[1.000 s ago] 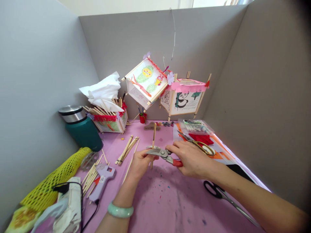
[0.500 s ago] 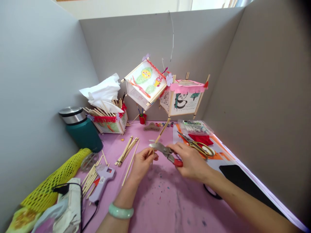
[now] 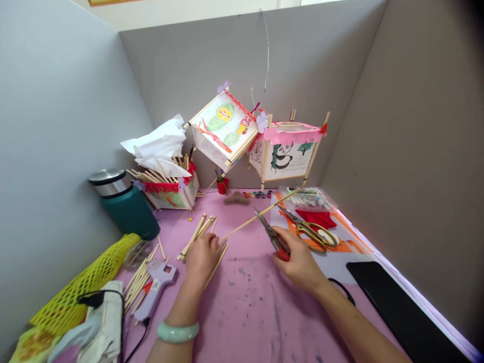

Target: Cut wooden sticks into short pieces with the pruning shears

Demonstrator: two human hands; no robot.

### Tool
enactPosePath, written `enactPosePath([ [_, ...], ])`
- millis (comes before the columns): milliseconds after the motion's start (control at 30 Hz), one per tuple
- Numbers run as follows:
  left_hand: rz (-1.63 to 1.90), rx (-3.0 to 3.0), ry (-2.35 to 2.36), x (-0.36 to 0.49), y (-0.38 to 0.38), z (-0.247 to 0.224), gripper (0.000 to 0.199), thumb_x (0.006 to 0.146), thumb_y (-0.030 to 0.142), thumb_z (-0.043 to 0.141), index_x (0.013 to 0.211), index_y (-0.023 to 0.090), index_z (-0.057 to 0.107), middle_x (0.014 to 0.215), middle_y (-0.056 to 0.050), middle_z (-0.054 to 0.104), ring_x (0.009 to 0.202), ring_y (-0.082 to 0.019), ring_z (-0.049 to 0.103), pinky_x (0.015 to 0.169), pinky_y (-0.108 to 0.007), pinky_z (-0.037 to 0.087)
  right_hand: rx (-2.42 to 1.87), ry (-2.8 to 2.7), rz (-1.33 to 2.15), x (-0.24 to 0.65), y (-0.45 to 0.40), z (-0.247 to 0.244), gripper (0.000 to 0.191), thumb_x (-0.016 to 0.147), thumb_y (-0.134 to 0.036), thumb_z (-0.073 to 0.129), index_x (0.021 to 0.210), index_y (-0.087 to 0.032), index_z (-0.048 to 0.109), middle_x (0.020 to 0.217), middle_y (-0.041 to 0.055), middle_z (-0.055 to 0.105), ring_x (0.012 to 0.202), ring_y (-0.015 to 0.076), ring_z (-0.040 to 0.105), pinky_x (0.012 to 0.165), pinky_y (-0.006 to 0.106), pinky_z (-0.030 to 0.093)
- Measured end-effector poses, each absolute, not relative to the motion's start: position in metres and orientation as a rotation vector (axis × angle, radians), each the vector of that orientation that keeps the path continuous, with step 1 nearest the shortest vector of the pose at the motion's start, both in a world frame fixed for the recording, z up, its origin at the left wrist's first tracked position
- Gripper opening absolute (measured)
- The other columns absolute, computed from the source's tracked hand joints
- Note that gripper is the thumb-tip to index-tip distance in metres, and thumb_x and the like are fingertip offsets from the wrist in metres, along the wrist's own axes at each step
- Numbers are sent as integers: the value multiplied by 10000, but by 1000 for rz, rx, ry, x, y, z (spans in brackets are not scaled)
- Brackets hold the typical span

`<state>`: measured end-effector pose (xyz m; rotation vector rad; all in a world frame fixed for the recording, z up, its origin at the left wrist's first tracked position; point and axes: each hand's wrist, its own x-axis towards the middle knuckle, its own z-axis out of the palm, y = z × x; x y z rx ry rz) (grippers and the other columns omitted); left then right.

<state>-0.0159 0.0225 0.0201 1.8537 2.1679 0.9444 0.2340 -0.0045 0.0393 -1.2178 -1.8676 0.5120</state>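
Note:
My left hand (image 3: 203,256), with a pale green bangle on the wrist, is closed on a thin wooden stick (image 3: 260,216) that slants up to the right. Another stick (image 3: 216,267) lies under or beside its fingers. In my right hand (image 3: 297,257) are red-handled pruning shears (image 3: 274,237), their blades pointing up and left, below the stick and apart from it. Just left of my left hand lie bundled sticks (image 3: 196,234) on the pink tabletop (image 3: 242,312).
Lanterns (image 3: 227,126) stand or hang at the back. At left are a teal bottle (image 3: 130,209), a glue gun (image 3: 159,287), loose sticks (image 3: 138,282) and a yellow net (image 3: 83,282). Gold scissors (image 3: 312,233) and a black tablet-like slab (image 3: 408,312) are at right.
My left hand has moved left and down with the stick, whose far end now tilts right. The shears have drawn back from the stick, and the two hands are farther apart.

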Motion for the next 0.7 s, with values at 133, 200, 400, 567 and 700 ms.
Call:
enactPosePath([
  [133,1387,1940,2072,-9,13,29,260,896,271,435,958,179,670,875,-86,718,788,-204,660,704,-297,461,-1230,-1908,586,226,-11,36,509,638,-57,489,1128,-186,539,1025,51,600,878,176,565,787,281,439],
  [200,1534,2093,1851,-2,8,32,237,900,283,453,934,172,660,881,-73,709,829,-186,652,765,-289,463,-1243,-1932,622,222,-13,34,516,628,-53,491,1122,-191,546,1006,43,604,855,172,562,763,276,438],
  [400,1342,2271,1535,22,5,24,199,855,308,553,979,179,641,864,-58,694,761,-169,637,711,-271,475,-1274,-1962,657,212,-19,31,496,628,-54,501,1100,-198,562,944,41,598,814,177,546,727,284,428],
  [567,1350,2098,1502,27,7,19,223,887,281,491,975,169,663,829,-56,690,712,-155,621,674,-247,456,-1236,-1966,707,209,-22,33,494,633,-50,500,1100,-200,555,957,44,593,819,177,541,736,289,428],
  [700,1361,1995,1438,24,6,23,257,879,294,498,970,156,694,675,-23,633,574,-126,546,586,-226,411,-1218,-1967,739,209,-24,36,483,636,-51,508,1093,-200,550,972,47,588,837,179,540,749,292,427],
])
